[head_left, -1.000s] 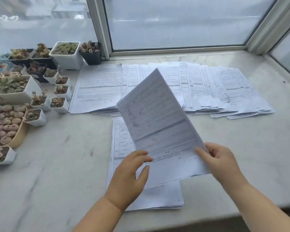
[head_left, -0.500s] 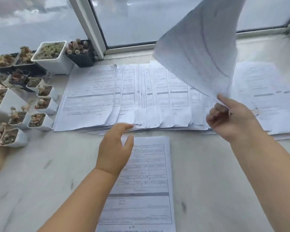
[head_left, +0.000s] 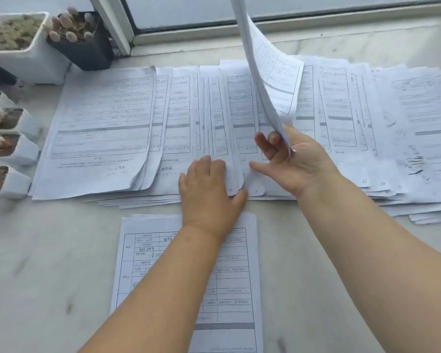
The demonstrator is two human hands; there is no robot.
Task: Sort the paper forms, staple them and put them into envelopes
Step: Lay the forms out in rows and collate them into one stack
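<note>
Right hand (head_left: 301, 161) lifting one form (head_left: 267, 80) over the fanned row (head_left: 178, 128); left hand (head_left: 209, 187) lying flat on it.

The form is standing nearly upright, curling, its lower corner pinched between right thumb and curled fingers (head_left: 271, 145), little finger pointing out over the row. Left fingers are lying straight and relaxed on the near edges of the row's middle sheets, thumb at the edge. The row is overlapping across the sill (head_left: 49, 263). A separate stack (head_left: 224, 289) is lying nearer, under the left forearm. Pots (head_left: 18, 47) are standing at left.

Head camera looks down, close over the windowsill (head_left: 341, 250) papers (head_left: 107, 128).
</note>
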